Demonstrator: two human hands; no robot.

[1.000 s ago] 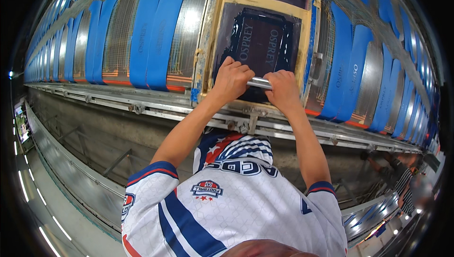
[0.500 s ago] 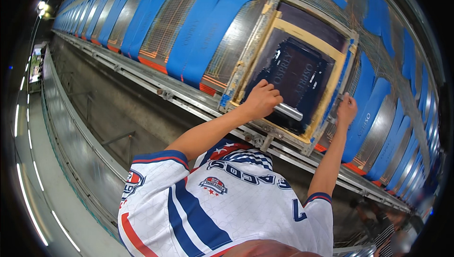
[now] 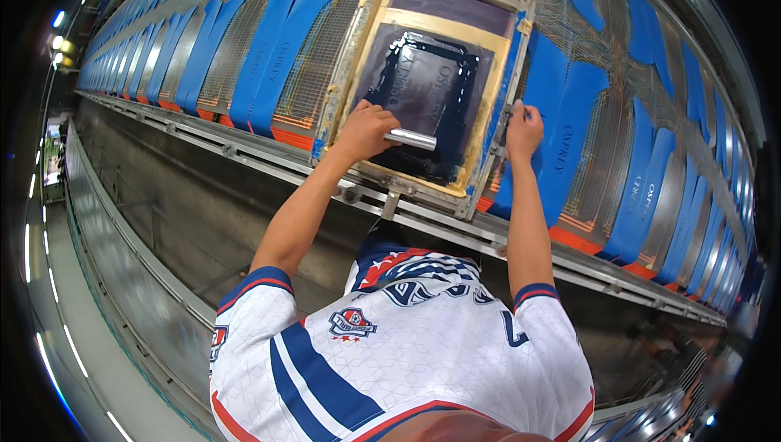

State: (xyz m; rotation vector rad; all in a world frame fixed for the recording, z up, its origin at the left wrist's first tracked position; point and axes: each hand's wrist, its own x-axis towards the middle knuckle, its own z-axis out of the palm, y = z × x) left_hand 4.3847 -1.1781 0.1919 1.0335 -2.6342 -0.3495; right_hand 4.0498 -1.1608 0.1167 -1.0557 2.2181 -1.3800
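Note:
A screen printing frame (image 3: pixel 521 39) with a tape-lined mesh lies over the long table. Dark, glossy ink (image 3: pixel 446 161) coats the mesh around faint lettering. My left hand (image 3: pixel 368 131) is closed around one end of a squeegee with a silver metal bar (image 3: pixel 415 139), which crosses the near part of the mesh. At the frame's right side, my right hand (image 3: pixel 525 131) has curled fingers at the edge and appears to grip it. What lies under the frame is hidden.
Blue cut fabric pieces (image 3: pixel 561 141) lie in pairs along the table, several bearing printed lettering. A metal rail (image 3: pixel 598 273) follows the table's near edge, with a bracket (image 3: pixel 390 204) below the frame. Behind me to the left runs a low metal wall (image 3: pixel 122 239).
The frame has shifted left along the table with both hands and the squeegee. A blue pair with dark lettering now shows at its right side.

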